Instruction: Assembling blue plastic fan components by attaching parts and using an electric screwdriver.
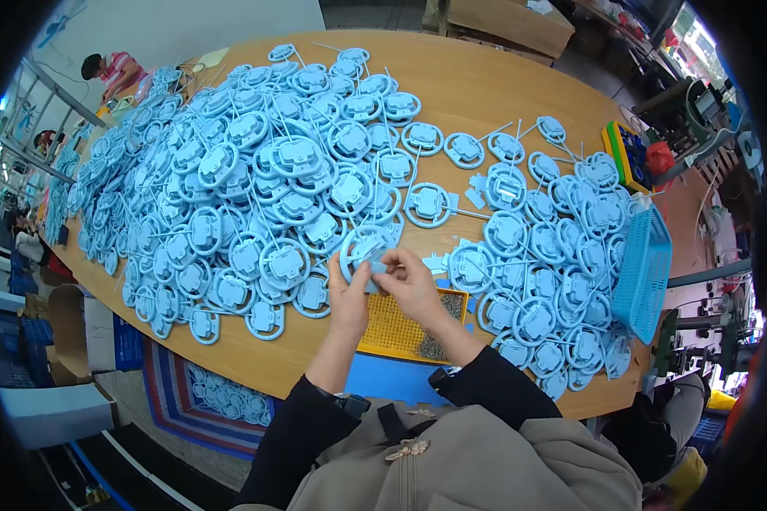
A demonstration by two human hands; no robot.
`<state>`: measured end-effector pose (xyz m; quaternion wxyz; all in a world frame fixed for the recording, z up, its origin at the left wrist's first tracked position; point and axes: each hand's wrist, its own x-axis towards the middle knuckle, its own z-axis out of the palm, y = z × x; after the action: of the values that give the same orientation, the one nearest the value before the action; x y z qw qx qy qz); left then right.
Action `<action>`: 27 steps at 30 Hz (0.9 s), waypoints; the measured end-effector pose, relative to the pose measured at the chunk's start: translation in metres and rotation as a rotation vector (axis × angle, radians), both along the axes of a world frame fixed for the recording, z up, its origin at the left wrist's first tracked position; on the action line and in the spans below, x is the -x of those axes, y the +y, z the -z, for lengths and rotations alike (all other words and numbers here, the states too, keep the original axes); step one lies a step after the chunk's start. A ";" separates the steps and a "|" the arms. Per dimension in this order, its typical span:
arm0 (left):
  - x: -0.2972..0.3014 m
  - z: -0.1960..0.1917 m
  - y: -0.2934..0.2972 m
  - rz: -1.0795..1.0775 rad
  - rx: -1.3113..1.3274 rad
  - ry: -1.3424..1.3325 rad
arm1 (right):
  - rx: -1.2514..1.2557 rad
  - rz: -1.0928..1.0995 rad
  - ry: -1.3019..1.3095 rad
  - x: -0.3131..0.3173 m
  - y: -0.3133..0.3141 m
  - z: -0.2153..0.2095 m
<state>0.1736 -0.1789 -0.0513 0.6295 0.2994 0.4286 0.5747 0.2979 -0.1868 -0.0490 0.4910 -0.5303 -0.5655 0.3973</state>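
Over the near middle of the table, my left hand (pixel 348 300) grips a light blue round plastic part (pixel 360 243) by its lower rim. This part has a ring edge and a raised block in its centre. Against its near side, the fingertips of my right hand (pixel 411 288) pinch a small light blue flat piece (pixel 377 266). Both hands are closed, thumbs facing each other. Just below them stands a yellow mesh tray (pixel 389 325), partly hidden by my wrists, with small metal screws (pixel 432 346) along its right side.
A high heap of similar blue parts with thin stems (pixel 247 128) fills the left. Another pile (pixel 562 247) lies right, beside a blue basket (pixel 642 272). A wooden table (pixel 486 81) carries them. A yellow-and-black case (pixel 626 157) stands far right; a person (pixel 119 72) sits far left.
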 end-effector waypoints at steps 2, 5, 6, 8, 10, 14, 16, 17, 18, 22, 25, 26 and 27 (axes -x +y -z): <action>0.001 -0.004 -0.001 0.004 0.050 -0.196 | 0.406 -0.021 0.557 -0.006 0.007 0.006; 0.005 -0.005 -0.003 0.033 0.093 -0.310 | 0.482 0.067 0.679 -0.010 0.012 0.003; 0.005 -0.001 -0.002 0.057 0.029 -0.179 | 0.509 0.073 0.673 -0.010 0.012 0.005; 0.009 0.006 -0.003 0.081 -0.035 -0.047 | 0.525 0.064 0.633 -0.011 0.012 0.006; 0.007 0.003 0.000 0.142 -0.142 0.249 | 0.534 0.064 0.589 -0.016 0.013 0.012; 0.008 -0.008 0.005 0.127 -0.101 0.196 | 0.414 0.090 0.367 -0.023 0.017 0.018; 0.004 -0.010 0.009 0.143 -0.129 0.326 | 0.536 -0.038 0.640 -0.028 0.017 0.013; 0.002 -0.013 0.007 0.114 -0.130 0.478 | 0.546 -0.013 0.653 -0.024 0.015 0.013; 0.002 -0.009 0.007 0.123 -0.130 0.468 | 0.557 0.015 0.665 -0.021 0.013 0.014; 0.010 0.002 0.014 0.046 -0.142 0.571 | 0.581 -0.023 0.477 -0.015 0.022 0.015; 0.032 -0.012 0.025 0.105 -0.091 0.500 | 0.134 0.024 -0.308 -0.066 0.049 0.062; 0.059 -0.010 0.038 0.067 -0.084 0.523 | 0.020 0.121 -0.435 -0.099 0.065 0.053; 0.083 -0.006 0.057 0.056 -0.095 0.570 | 0.031 0.347 -0.547 -0.147 0.079 0.065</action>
<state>0.0903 -0.1216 -0.0449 0.4847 0.4898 0.5524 0.4691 0.4449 -0.1079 -0.1143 0.3730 -0.7136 -0.5714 0.1589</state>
